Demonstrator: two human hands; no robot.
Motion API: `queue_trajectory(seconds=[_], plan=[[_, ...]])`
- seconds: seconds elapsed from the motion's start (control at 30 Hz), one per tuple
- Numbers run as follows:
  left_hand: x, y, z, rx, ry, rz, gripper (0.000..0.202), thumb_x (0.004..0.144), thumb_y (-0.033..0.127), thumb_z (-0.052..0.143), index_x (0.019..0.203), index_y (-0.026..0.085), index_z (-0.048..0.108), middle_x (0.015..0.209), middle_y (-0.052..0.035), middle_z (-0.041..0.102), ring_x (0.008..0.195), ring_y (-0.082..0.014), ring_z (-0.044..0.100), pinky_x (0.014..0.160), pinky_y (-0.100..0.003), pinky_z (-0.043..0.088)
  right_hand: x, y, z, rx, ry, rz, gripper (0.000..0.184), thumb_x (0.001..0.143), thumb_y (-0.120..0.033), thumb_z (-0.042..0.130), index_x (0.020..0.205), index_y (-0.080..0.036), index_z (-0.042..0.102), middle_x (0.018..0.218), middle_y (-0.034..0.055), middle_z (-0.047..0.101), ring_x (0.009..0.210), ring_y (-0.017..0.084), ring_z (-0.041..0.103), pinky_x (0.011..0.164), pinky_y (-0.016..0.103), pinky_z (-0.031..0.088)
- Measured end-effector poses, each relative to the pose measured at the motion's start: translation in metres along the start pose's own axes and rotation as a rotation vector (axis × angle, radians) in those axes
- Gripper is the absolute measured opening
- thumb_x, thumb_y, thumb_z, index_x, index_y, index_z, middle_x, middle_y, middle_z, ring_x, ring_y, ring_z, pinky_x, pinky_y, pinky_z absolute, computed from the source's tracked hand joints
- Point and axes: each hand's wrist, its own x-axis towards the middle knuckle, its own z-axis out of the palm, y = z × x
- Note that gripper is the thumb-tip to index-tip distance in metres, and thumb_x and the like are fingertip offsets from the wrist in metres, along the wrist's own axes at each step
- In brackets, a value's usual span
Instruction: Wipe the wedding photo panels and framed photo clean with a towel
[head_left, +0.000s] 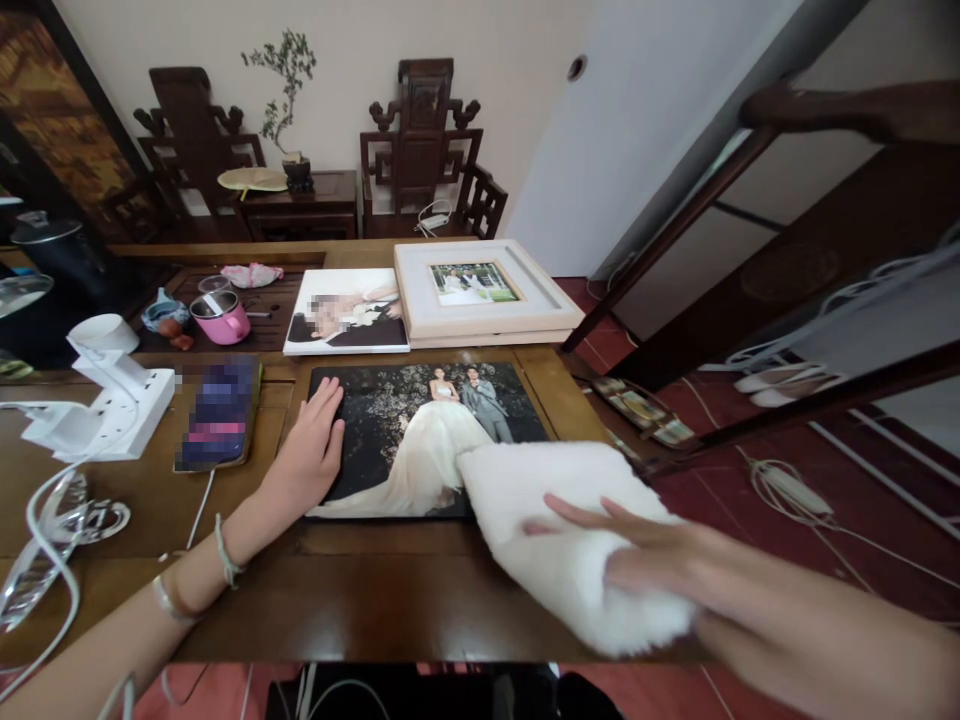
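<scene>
A dark wedding photo panel (390, 420) lies flat on the wooden table, showing a couple in a white gown and grey suit. My left hand (309, 445) rests on its left edge, fingers stretched out flat. Over the panel's lower right corner is a fluffy white cloth (555, 500). My right hand (637, 540) grips this cloth, part of it bunched up around the fingers; the hand is somewhat blurred, and the cloth overhangs the front right of the table.
Behind the panel lie a smaller photo panel (349, 310) and a framed picture (480, 290). To the left are a phone (221, 410), a white power strip (127, 410), a pink cup (220, 318) and loose cables. A wooden chair (795, 110) stands at the right.
</scene>
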Motion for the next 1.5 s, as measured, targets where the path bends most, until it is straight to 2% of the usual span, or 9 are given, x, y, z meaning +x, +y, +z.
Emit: queue_trajectory(seconds=[0.13,0.27,0.33,0.5,0.67,0.77,1.03,1.37,1.5], plan=[[0.000,0.000,-0.003,0.003,-0.024,0.013,0.049,0.097,0.029,0.030,0.141,0.010,0.039,0.152,-0.0170,0.034,0.144,-0.0253,0.025,0.116,-0.051,0.024,0.066,0.031,-0.022,0.057,-0.032,-0.056,0.051,0.068,-0.004,0.040,0.103,-0.028,0.068,0.116,0.0022,0.069,0.119,0.025,0.057,0.107,0.046,0.039],[0.000,0.000,-0.004,0.001,-0.018,0.003,0.049,0.097,0.030,0.031,0.141,0.010,0.039,0.152,-0.0171,0.035,0.144,-0.0254,0.025,0.116,-0.050,0.024,0.128,0.060,-0.031,-0.040,-0.016,-0.057,0.053,0.064,-0.005,0.037,0.105,-0.022,0.065,0.087,0.0014,0.071,0.089,0.022,0.068,0.091,0.040,0.050],[0.000,0.000,-0.003,0.001,-0.011,-0.004,0.050,0.097,0.030,0.031,0.141,0.008,0.039,0.152,-0.0182,0.035,0.144,-0.0256,0.025,0.116,-0.050,0.024,0.138,0.064,-0.029,-0.064,0.004,-0.076,0.054,0.062,-0.004,0.037,0.105,-0.020,0.065,0.089,0.0028,0.071,0.100,0.024,0.066,0.094,0.040,0.048],[0.001,0.001,-0.003,0.001,-0.009,-0.010,0.048,0.097,0.028,0.031,0.141,0.011,0.038,0.152,-0.0166,0.035,0.144,-0.0255,0.025,0.116,-0.051,0.024,0.098,0.027,-0.016,-0.045,-0.007,-0.091,0.058,0.060,0.001,0.038,0.106,-0.023,0.064,0.137,0.0058,0.056,0.138,0.026,0.033,0.111,0.049,0.032],[0.001,0.002,-0.004,0.007,-0.033,-0.010,0.048,0.097,0.028,0.031,0.142,0.012,0.038,0.153,-0.0161,0.033,0.145,-0.0262,0.023,0.116,-0.051,0.023,0.047,-0.034,-0.015,-0.001,-0.171,-0.168,0.065,0.060,0.005,0.036,0.107,-0.029,0.065,0.147,-0.0019,0.043,0.137,0.024,0.030,0.110,0.047,0.035],[0.002,0.003,-0.006,0.016,-0.056,-0.001,0.049,0.097,0.027,0.031,0.142,0.009,0.038,0.154,-0.0175,0.032,0.145,-0.0262,0.022,0.117,-0.050,0.022,0.059,-0.037,-0.021,-0.011,-0.222,-0.135,0.067,0.059,0.007,0.035,0.108,-0.029,0.065,0.148,-0.0018,0.042,0.137,0.024,0.031,0.111,0.046,0.034],[0.003,0.001,-0.007,0.007,-0.059,0.017,0.049,0.097,0.027,0.031,0.142,0.011,0.038,0.154,-0.0162,0.032,0.145,-0.0254,0.022,0.117,-0.050,0.023,0.153,0.021,-0.023,-0.118,-0.088,-0.103,0.069,0.060,0.011,0.033,0.119,-0.017,0.058,0.131,0.0125,0.060,0.142,0.027,0.018,0.112,0.059,0.024],[0.001,-0.003,0.000,-0.029,-0.024,0.018,0.048,0.097,0.026,0.032,0.142,0.011,0.038,0.152,-0.0172,0.034,0.145,-0.0257,0.024,0.116,-0.052,0.022,0.076,-0.073,0.025,-0.099,-0.161,-0.184,0.061,0.051,0.006,0.041,0.097,-0.022,0.068,0.151,0.0051,0.038,0.141,0.039,0.017,0.104,0.074,0.023],[0.001,-0.002,-0.001,-0.037,-0.022,0.036,0.047,0.097,0.025,0.031,0.142,0.013,0.038,0.152,-0.0157,0.035,0.145,-0.0256,0.023,0.115,-0.053,0.023,0.097,-0.070,0.021,-0.124,-0.141,-0.186,0.070,0.052,0.010,0.038,0.107,-0.023,0.067,0.151,0.0046,0.037,0.142,0.035,0.019,0.106,0.070,0.025]])
